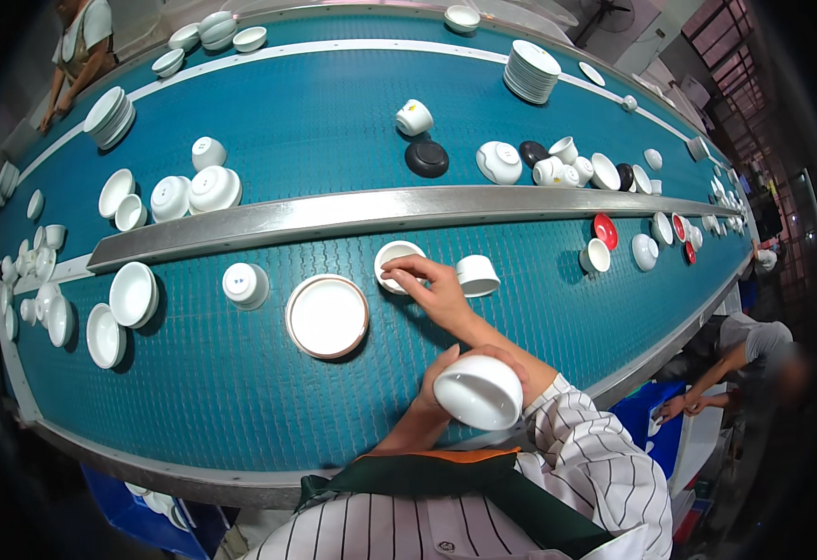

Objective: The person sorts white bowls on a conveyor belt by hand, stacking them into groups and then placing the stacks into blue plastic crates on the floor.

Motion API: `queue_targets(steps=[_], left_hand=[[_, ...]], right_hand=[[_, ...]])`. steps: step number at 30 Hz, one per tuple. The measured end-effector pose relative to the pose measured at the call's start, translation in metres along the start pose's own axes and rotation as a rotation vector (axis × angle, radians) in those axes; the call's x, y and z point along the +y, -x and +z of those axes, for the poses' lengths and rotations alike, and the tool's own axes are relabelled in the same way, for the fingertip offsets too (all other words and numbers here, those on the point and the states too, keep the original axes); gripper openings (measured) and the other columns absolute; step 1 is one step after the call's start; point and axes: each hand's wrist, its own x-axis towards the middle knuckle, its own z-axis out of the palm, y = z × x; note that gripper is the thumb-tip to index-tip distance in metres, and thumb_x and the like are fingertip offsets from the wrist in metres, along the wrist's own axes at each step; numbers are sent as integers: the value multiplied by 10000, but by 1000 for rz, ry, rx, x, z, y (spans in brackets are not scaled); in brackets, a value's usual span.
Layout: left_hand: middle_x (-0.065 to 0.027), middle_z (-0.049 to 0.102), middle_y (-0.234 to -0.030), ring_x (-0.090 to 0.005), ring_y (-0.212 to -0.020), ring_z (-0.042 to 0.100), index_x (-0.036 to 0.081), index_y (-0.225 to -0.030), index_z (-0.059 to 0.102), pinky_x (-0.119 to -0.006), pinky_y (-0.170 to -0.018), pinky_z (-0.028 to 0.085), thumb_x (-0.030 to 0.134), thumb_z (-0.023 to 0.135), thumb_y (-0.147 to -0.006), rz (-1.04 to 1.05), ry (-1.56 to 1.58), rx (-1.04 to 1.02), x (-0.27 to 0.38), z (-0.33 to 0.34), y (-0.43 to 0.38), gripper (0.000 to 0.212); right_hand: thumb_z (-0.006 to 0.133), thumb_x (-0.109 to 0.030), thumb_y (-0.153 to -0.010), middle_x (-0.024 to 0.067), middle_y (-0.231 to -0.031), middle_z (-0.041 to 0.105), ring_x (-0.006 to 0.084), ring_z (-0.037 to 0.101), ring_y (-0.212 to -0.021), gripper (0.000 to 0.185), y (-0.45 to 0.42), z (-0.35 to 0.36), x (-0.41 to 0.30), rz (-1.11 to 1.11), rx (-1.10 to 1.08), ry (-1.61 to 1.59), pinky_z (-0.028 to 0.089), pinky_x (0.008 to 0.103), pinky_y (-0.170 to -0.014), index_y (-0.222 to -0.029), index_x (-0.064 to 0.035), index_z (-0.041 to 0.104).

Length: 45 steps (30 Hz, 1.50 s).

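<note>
My left hand (442, 374) holds a white ceramic bowl (478, 393) tilted on its side, near my body. My right hand (433, 287) is over another white bowl (400, 250) on the teal conveyor belt (240, 392). Its thumb and fingertips overlap that bowl's opening; whether they grip it cannot be told. Right of this hand lies a white cup (477, 276). A wide white dish with a brown rim (327, 316) rests to the left, and beyond it stands an upturned white cup (245, 285).
A metal divider (352, 208) separates two belt lanes. Bowls (133, 294), black dishes (427, 159) and a plate stack (531, 72) stand about. Blue crates (125, 507) are below the near edge. One person works at the far left, another beside a blue crate (650, 413) at the right.
</note>
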Motion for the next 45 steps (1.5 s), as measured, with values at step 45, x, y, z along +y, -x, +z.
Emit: queue_targets(steps=[45], left_hand=[[-213, 490, -1123, -376, -1025, 484, 8, -1128, 465, -567, -796, 413, 500, 321, -840, 239, -250, 674, -78, -90, -130, 588]], right_hand=[[596, -230, -777, 124, -950, 553, 232, 549, -909, 412, 148, -290, 84, 274, 495, 63, 466, 337, -737, -1109, -20, 470]])
